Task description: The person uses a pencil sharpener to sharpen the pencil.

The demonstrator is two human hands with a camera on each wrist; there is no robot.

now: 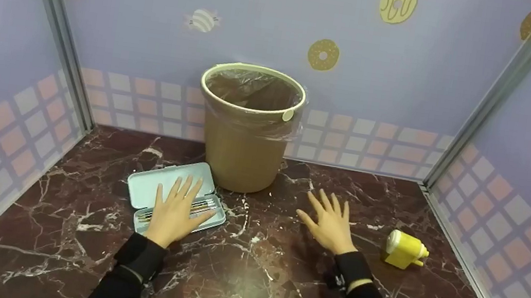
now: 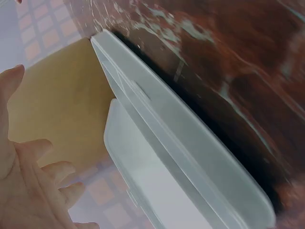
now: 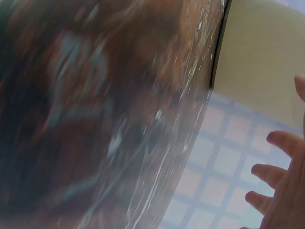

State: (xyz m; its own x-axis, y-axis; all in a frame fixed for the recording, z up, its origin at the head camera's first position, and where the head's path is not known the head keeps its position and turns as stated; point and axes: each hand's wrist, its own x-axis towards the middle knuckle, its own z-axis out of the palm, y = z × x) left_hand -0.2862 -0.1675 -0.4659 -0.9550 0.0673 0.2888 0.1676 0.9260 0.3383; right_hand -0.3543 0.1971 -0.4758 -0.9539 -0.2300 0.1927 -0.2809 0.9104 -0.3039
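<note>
An open pale blue pencil case lies on the left of the marble-patterned table, with several thin sticks like pens or brushes in its lower half. Over it hovers my left hand, fingers spread, holding nothing and hiding part of the contents. In the left wrist view the case stands apart from the palm. To the right of the middle, my right hand is stretched out with fingers spread and nothing in it. Nearest to it, further right, a yellow bottle-like object with a white end lies on its side.
A tan bin lined with a clear plastic bag stands at the back, just behind the case. Patterned panels enclose the table at the back and both sides.
</note>
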